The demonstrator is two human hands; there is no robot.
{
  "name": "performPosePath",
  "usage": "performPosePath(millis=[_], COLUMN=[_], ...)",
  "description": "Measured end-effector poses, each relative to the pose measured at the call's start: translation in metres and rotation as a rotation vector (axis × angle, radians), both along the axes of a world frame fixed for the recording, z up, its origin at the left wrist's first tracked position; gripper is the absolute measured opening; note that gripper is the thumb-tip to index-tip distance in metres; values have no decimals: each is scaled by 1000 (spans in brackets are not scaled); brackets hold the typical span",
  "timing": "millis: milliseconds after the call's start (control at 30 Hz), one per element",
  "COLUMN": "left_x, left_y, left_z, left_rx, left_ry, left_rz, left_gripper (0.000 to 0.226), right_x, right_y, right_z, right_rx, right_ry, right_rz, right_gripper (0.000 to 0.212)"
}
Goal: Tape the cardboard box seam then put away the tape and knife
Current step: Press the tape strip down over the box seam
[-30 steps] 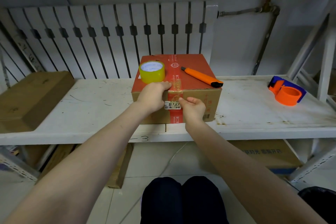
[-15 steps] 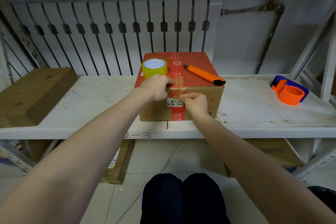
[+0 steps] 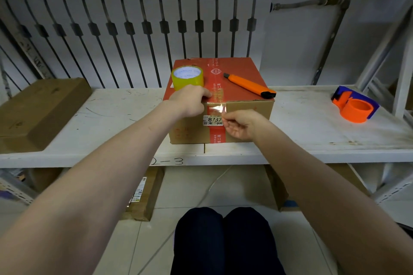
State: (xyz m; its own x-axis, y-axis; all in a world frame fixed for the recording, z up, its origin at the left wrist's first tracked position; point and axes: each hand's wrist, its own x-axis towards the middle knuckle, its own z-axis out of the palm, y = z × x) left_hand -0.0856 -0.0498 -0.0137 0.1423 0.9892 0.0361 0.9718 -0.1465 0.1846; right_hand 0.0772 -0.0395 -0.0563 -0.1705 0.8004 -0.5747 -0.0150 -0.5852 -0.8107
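Note:
A cardboard box (image 3: 248,116) with a red top stands on the white shelf (image 3: 312,131). On its top sit a yellow tape roll (image 3: 187,77) at the left and an orange utility knife (image 3: 250,86) at the right. A shiny strip of clear tape (image 3: 218,108) runs over the front top edge along the red seam band. My left hand (image 3: 190,101) presses on the box's front top edge, just left of the strip. My right hand (image 3: 240,125) is at the box's front face, fingers pinched at the tape's lower end by the white label.
An orange and blue tape dispenser (image 3: 355,107) lies on the shelf at the right. A flat brown carton (image 3: 38,111) lies at the left. A white radiator (image 3: 134,38) and a pipe (image 3: 328,35) stand behind. More cartons sit under the shelf.
My right hand has slid slightly down the front face along the tape. My left hand stays on the box's front top edge. The view has shifted a little.

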Motion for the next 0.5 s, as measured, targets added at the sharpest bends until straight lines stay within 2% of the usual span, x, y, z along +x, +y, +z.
performPosePath(millis=[167, 233, 367, 500], left_x=[6, 11, 17, 15], left_y=[10, 13, 16, 17], left_z=[-4, -6, -9, -11], left_rx=[87, 137, 222, 267], left_ry=[-34, -29, 44, 114], left_rz=[22, 41, 67, -11], left_gripper=[29, 34, 41, 42], right_x=[-3, -7, -13, -17], right_y=[4, 2, 4, 4], right_z=[-13, -17, -25, -31], right_rx=[143, 209, 320, 406], right_ry=[-133, -178, -242, -293], right_rz=[-53, -90, -142, -166], right_gripper=[18, 11, 14, 13])
